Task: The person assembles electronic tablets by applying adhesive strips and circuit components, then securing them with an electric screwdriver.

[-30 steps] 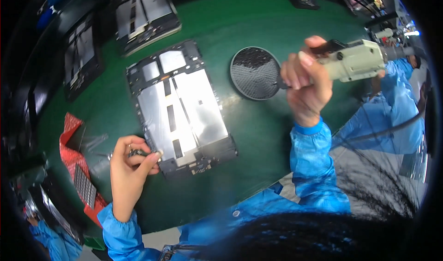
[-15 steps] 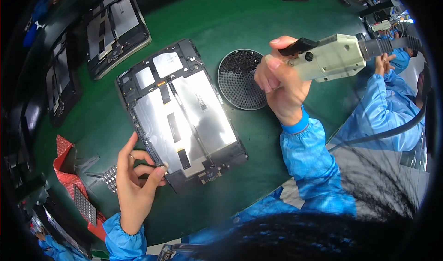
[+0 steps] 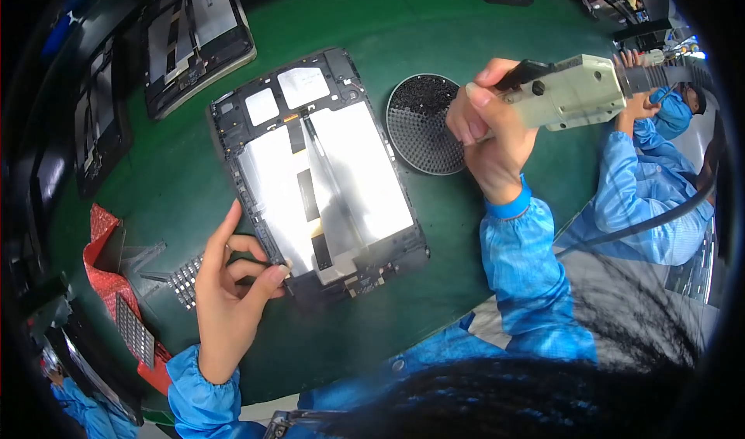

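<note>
An opened tablet (image 3: 361,183) lies on the green bench in front of me, its silver battery panels and black frame exposed. My left hand (image 3: 231,299) pinches its lower left edge, thumb on top and index finger stretched along the side. My right hand (image 3: 497,132) is wrapped round a cream electric screwdriver (image 3: 578,93) with a black lever, held level to the right of the tablet. The fingers hide the tool's tip. Under and left of that hand sits a round dish (image 3: 419,140) with rows of small holes and a heap of tiny black screws.
Two more opened tablets (image 3: 198,39) (image 3: 103,117) stand at the far left. Red bubble wrap (image 3: 101,245) and metal strips (image 3: 185,282) lie near my left hand. A thick hose (image 3: 663,76) runs from the tool. Another person in blue (image 3: 656,183) works at the right.
The whole view has shifted slightly, so the tablet, dish and right hand appear a little farther right and higher. Both hands keep their grips.
</note>
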The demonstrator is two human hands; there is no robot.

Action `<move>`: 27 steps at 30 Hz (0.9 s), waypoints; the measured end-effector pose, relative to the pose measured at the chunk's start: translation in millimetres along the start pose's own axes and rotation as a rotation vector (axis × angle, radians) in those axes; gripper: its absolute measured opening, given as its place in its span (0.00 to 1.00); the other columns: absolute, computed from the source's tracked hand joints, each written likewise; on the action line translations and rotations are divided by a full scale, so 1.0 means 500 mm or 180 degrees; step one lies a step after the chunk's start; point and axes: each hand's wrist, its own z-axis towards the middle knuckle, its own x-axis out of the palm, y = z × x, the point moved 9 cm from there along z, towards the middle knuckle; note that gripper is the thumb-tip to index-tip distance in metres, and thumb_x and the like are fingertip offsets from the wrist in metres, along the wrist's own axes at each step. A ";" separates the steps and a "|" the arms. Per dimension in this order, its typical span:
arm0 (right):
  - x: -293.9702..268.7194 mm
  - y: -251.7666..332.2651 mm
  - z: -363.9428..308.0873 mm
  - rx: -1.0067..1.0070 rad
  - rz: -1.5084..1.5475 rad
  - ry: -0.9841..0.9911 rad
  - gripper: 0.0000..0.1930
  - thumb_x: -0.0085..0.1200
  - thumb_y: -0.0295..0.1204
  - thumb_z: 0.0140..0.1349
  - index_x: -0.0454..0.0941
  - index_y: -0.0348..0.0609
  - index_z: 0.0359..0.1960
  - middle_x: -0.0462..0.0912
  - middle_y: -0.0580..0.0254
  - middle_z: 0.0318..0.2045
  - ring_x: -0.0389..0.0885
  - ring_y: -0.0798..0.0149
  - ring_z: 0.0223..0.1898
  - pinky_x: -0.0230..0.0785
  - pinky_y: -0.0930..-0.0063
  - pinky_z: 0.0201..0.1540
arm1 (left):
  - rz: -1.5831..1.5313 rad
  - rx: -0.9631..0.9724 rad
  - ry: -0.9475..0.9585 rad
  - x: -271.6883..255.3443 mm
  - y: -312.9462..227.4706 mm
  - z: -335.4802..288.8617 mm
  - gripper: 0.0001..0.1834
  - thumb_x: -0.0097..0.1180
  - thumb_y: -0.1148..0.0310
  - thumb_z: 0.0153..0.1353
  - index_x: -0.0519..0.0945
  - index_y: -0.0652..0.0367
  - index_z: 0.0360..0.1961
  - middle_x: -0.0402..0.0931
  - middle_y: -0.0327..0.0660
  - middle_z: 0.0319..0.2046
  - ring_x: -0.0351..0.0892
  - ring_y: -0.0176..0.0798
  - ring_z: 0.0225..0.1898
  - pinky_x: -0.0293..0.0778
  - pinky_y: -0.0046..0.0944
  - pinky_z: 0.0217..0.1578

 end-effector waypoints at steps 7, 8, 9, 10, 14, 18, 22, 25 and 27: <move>0.036 0.023 -0.005 -0.0082 -0.0616 0.0010 0.18 0.54 0.26 0.62 0.70 0.38 0.54 0.62 0.72 0.16 0.58 0.75 0.14 0.53 0.76 0.19 | -0.0214 0.0062 0.0411 -0.012 -0.007 -0.006 0.41 0.64 0.82 0.56 0.60 0.58 0.70 0.69 0.37 0.40 0.80 0.28 0.34 0.73 0.24 0.31; 0.049 0.036 -0.009 -0.0195 -0.0646 -0.0153 0.19 0.51 0.26 0.64 0.68 0.39 0.56 0.60 0.73 0.16 0.58 0.76 0.14 0.53 0.78 0.19 | -0.0125 0.0134 0.0454 -0.023 -0.006 -0.005 0.41 0.66 0.79 0.55 0.61 0.57 0.69 0.70 0.37 0.40 0.80 0.28 0.34 0.74 0.25 0.30; 0.074 0.051 -0.012 -0.0235 -0.0359 -0.0077 0.20 0.47 0.27 0.65 0.66 0.41 0.59 0.57 0.74 0.15 0.57 0.76 0.15 0.53 0.79 0.19 | -0.0216 0.0170 0.0435 -0.029 -0.008 -0.009 0.40 0.66 0.77 0.55 0.62 0.58 0.68 0.70 0.38 0.40 0.79 0.27 0.34 0.73 0.26 0.30; 0.117 0.064 -0.022 -0.0260 -0.0082 0.0046 0.20 0.48 0.27 0.65 0.65 0.41 0.59 0.58 0.73 0.15 0.57 0.77 0.15 0.51 0.78 0.17 | -0.0203 0.0242 0.0395 -0.034 -0.004 -0.012 0.39 0.67 0.76 0.55 0.63 0.58 0.68 0.71 0.38 0.40 0.79 0.28 0.33 0.73 0.27 0.31; 0.346 0.052 -0.118 0.0150 0.0510 0.0774 0.16 0.45 0.27 0.67 0.67 0.50 0.56 0.58 0.76 0.16 0.56 0.76 0.14 0.54 0.81 0.17 | -0.0152 0.0533 0.0186 -0.058 0.006 -0.025 0.37 0.67 0.73 0.54 0.65 0.60 0.65 0.74 0.41 0.39 0.81 0.31 0.31 0.73 0.32 0.33; 0.432 -0.033 -0.203 0.0463 0.0129 0.0912 0.16 0.53 0.23 0.61 0.67 0.43 0.50 0.68 0.67 0.22 0.68 0.72 0.17 0.62 0.75 0.20 | -0.0092 0.0919 0.0011 -0.078 0.028 -0.027 0.35 0.67 0.74 0.52 0.67 0.62 0.61 0.79 0.44 0.32 0.83 0.39 0.29 0.75 0.36 0.34; 0.414 -0.050 -0.204 0.0491 -0.0109 0.0493 0.15 0.58 0.23 0.57 0.71 0.38 0.45 0.74 0.62 0.27 0.73 0.71 0.23 0.68 0.76 0.25 | -0.0309 0.0891 0.0067 -0.077 0.024 -0.027 0.35 0.66 0.76 0.52 0.67 0.64 0.61 0.77 0.45 0.34 0.82 0.40 0.28 0.75 0.36 0.32; 0.429 -0.050 -0.202 0.0514 -0.0170 0.0927 0.16 0.48 0.21 0.64 0.66 0.50 0.52 0.65 0.72 0.20 0.60 0.74 0.16 0.58 0.77 0.18 | -0.0384 0.0944 0.0082 -0.081 0.018 -0.029 0.34 0.66 0.78 0.52 0.67 0.65 0.61 0.75 0.46 0.35 0.81 0.39 0.26 0.75 0.36 0.31; 0.432 -0.055 -0.205 0.0542 -0.0194 0.0983 0.16 0.48 0.21 0.64 0.67 0.50 0.52 0.65 0.72 0.20 0.60 0.74 0.16 0.59 0.77 0.18 | -0.0242 0.0909 0.0128 -0.080 0.023 -0.026 0.35 0.63 0.81 0.53 0.66 0.61 0.63 0.74 0.43 0.36 0.82 0.34 0.31 0.76 0.31 0.30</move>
